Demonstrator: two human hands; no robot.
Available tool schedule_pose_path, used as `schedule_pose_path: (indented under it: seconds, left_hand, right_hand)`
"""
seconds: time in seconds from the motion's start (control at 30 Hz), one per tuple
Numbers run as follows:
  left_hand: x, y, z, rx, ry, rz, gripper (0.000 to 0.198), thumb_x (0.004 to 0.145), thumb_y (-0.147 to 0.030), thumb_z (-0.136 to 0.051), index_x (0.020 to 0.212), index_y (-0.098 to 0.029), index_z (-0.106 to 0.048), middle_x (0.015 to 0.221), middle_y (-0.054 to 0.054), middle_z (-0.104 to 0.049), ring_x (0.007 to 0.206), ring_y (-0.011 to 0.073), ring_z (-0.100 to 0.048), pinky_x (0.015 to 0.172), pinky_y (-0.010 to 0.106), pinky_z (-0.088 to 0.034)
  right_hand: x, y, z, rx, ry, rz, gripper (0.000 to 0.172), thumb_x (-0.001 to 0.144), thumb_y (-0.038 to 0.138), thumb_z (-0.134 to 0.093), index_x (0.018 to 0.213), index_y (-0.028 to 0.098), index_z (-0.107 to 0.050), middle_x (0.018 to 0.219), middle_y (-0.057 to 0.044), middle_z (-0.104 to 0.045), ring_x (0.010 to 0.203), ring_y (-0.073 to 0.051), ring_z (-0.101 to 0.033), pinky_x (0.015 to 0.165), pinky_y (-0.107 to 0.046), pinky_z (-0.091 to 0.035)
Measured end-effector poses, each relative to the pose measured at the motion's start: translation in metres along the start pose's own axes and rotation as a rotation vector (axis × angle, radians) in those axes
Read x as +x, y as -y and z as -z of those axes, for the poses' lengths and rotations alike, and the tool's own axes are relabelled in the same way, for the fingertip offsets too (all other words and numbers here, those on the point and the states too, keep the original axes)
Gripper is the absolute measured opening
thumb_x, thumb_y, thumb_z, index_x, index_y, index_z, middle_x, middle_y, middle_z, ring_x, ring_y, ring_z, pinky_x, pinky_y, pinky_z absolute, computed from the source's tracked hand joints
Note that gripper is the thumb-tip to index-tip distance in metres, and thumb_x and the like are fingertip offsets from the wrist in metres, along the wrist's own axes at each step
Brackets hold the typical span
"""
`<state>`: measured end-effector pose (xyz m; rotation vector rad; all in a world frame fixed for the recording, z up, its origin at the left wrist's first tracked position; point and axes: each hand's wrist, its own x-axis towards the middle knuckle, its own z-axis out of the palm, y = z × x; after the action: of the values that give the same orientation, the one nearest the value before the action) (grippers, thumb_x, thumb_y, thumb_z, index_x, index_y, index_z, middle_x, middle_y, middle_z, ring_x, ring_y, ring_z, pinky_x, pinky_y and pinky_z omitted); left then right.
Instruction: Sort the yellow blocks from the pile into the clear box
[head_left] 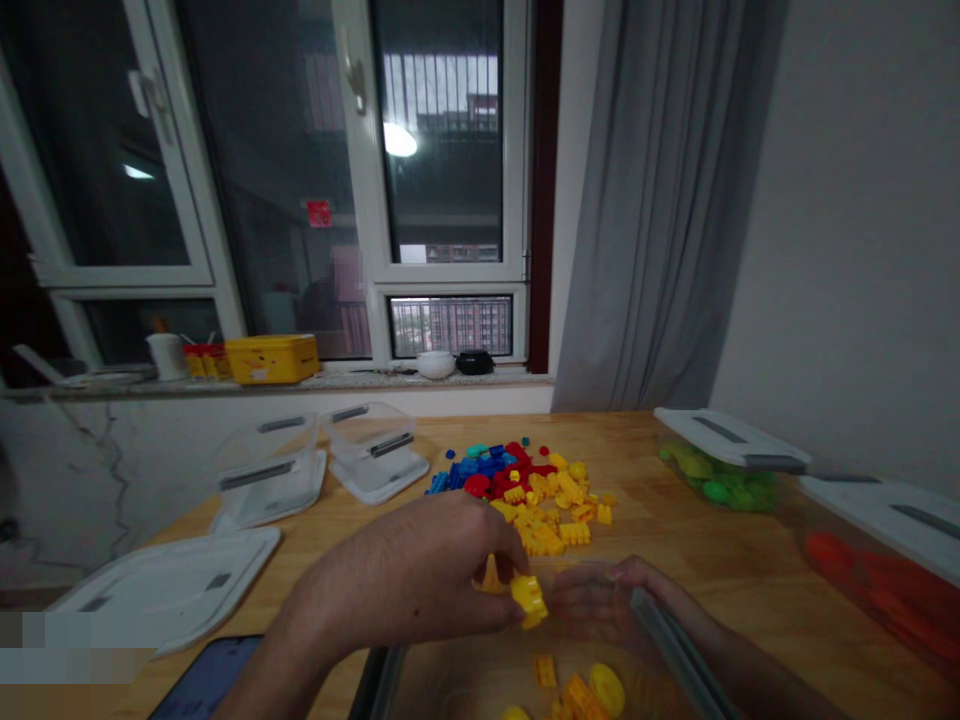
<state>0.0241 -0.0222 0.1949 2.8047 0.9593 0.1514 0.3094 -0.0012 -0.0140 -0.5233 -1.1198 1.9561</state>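
L hand [409, 575] is pinching a yellow block [529, 600] btwn thumb & fingertips, holding it just above the far edge of a clear bin [670, 645] at the near side of the wooden table [675, 545]. A few yellow pcs [592, 690] are lying inside that bin. R hand [619, 600] is resting against the bin's far wall w/ fingers loosely curled; whether it's actually gripping, can't tell, it's blurred. Mixed block pile [525, 490] (blue, red, yellow) is sitting just beyond both hands. Lidded bin w/ green pcs [712, 470] & another w/ red pcs [877, 560] are standing to the right; empty tubs [322, 460] & a loose lid [172, 580] to the left.
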Motion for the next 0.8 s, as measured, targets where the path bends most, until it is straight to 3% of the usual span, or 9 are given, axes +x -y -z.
schedule_pose_path:
  seconds: [0.23, 0.53, 0.67, 0.8]
  left_hand:
    - [-0.002, -0.002, 0.002, -0.025, 0.007, -0.025, 0.022, 0.086, -0.034, -0.074, 0.105, -0.026, -0.080, 0.099, -0.001, -0.081, 0.089, 0.0184, -0.073, 0.075, 0.028, -0.051]
    - [-0.002, 0.001, 0.004, -0.018, -0.039, -0.011, 0.026, 0.088, -0.035, -0.071, 0.111, -0.027, -0.078, 0.105, 0.001, -0.081, 0.094, 0.0206, -0.073, 0.080, 0.031, -0.051]
    - [0.007, 0.014, 0.001, -0.027, -0.038, 0.002, 0.023, 0.089, -0.034, -0.068, 0.106, -0.024, -0.079, 0.101, 0.002, -0.081, 0.091, 0.0209, -0.073, 0.078, 0.030, -0.050]
    - [0.026, 0.041, -0.010, -0.052, 0.011, 0.026, 0.022, 0.086, -0.029, -0.068, 0.102, -0.021, -0.081, 0.096, 0.004, -0.083, 0.084, 0.0201, -0.074, 0.073, 0.028, -0.049]
  right_hand:
    - [-0.003, 0.002, -0.011, -0.023, -0.039, 0.027, 0.049, 0.091, 0.039, -0.055, 0.124, 0.012, -0.079, 0.132, -0.015, -0.076, 0.127, -0.029, -0.069, 0.118, -0.044, -0.042]
    - [0.001, 0.001, 0.002, -0.023, -0.013, -0.005, 0.052, 0.089, 0.040, -0.054, 0.126, 0.011, -0.077, 0.136, -0.018, -0.073, 0.131, -0.031, -0.066, 0.121, -0.048, -0.039]
    - [0.001, 0.000, 0.008, -0.048, 0.019, -0.011, 0.055, 0.090, 0.043, -0.053, 0.128, 0.010, -0.076, 0.141, -0.019, -0.069, 0.136, -0.032, -0.063, 0.123, -0.049, -0.036]
    - [0.000, -0.002, 0.010, -0.060, -0.017, -0.026, 0.057, 0.087, 0.045, -0.056, 0.128, 0.010, -0.075, 0.141, -0.020, -0.069, 0.135, -0.033, -0.063, 0.123, -0.050, -0.035]
